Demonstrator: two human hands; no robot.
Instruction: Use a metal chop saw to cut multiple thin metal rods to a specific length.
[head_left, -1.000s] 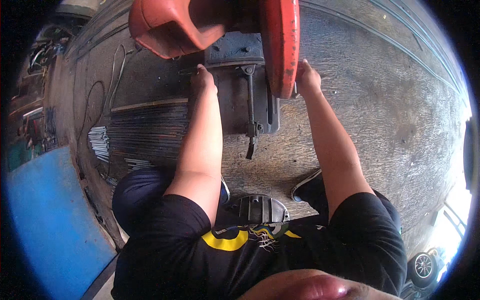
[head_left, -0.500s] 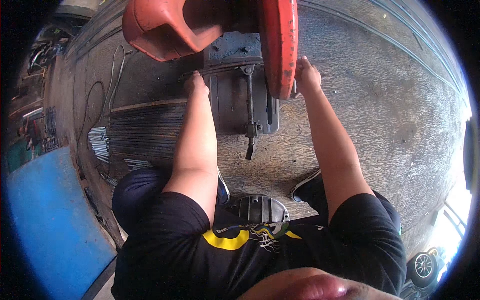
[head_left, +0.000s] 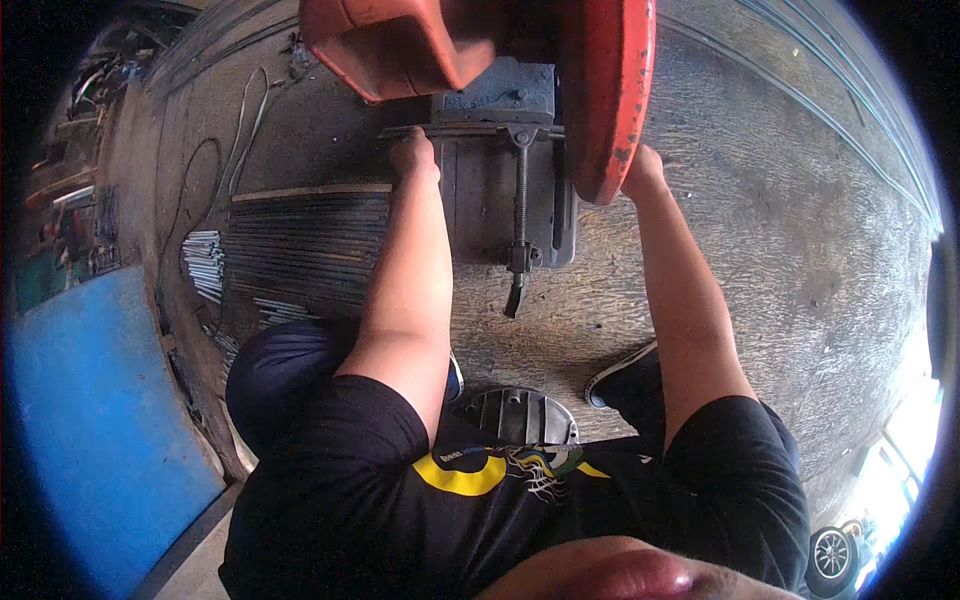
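Note:
An orange-red cut-off saw point(head_left: 625, 95) stands in front of me, its guard reaching down towards me. Under it is a grey base point(head_left: 478, 205) with a vise screw point(head_left: 521, 190) and a crank handle at its near end. Thin metal rods point(head_left: 465, 131) lie crosswise at the vise's far jaw. My left hand point(head_left: 413, 157) is closed around their left end. On the other side my right hand point(head_left: 645, 172) is beside the guard, which hides its fingers; what it touches there cannot be seen.
Left of the base lies a row of dark rods point(head_left: 305, 240), with short bright cut pieces point(head_left: 203, 265) at their end. A blue panel point(head_left: 110, 420) stands at the left. A ribbed round metal piece point(head_left: 520, 415) sits between my feet. Long rods point(head_left: 800, 95) run along the far right.
The view has shifted, so the saw and base sit further right. My right hand's fingers, visible beside the guard before, are now behind it. My left hand stays at the rods.

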